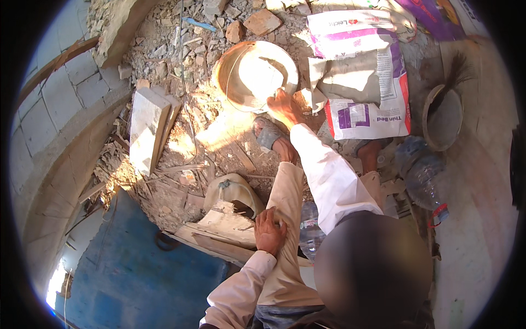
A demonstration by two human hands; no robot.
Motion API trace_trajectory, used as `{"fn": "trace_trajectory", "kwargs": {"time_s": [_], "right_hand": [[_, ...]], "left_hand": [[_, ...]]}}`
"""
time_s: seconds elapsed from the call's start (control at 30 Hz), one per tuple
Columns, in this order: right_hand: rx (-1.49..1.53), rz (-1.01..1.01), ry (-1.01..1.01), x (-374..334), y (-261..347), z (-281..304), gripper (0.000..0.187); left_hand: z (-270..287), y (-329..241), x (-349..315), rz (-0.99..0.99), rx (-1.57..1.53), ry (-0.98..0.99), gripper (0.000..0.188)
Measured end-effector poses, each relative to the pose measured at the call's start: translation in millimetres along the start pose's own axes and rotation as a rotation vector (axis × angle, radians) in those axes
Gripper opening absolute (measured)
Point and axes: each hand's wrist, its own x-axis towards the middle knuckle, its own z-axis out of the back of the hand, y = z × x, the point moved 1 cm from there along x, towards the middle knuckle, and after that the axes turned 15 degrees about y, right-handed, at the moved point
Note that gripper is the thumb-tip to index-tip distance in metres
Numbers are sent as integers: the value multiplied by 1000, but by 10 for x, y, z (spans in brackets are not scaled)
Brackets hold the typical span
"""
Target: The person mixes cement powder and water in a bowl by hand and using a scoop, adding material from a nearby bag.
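Note:
A round, pale, dirt-stained basin stands on the rubble at the upper middle, its inside glaring in sunlight. At its near rim is my right hand, fingers curled and closed; what they grip, if anything, is hidden. My left hand lies on my left trouser leg, fingers stretched out, holding nothing. To the right of the basin lies a torn white and purple paper bag, with grey powder showing through the tear. My left shoe is planted just below the basin.
Broken stones and debris cover the ground. A pale slab leans at left. Nearer are a cut-open container and a blue panel. A shallow bowl with dark bristles and a large clear bottle are at right.

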Motion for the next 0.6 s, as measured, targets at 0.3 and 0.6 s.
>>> {"fn": "trace_trajectory", "kwargs": {"time_s": [0.3, 0.6], "right_hand": [[-272, 115, -266, -40, 25, -202, 33], [132, 239, -540, -817, -1016, -87, 29]], "left_hand": [[-41, 18, 0, -10, 0, -2, 49], [-59, -82, 8, -13, 17, 17, 49]]}}
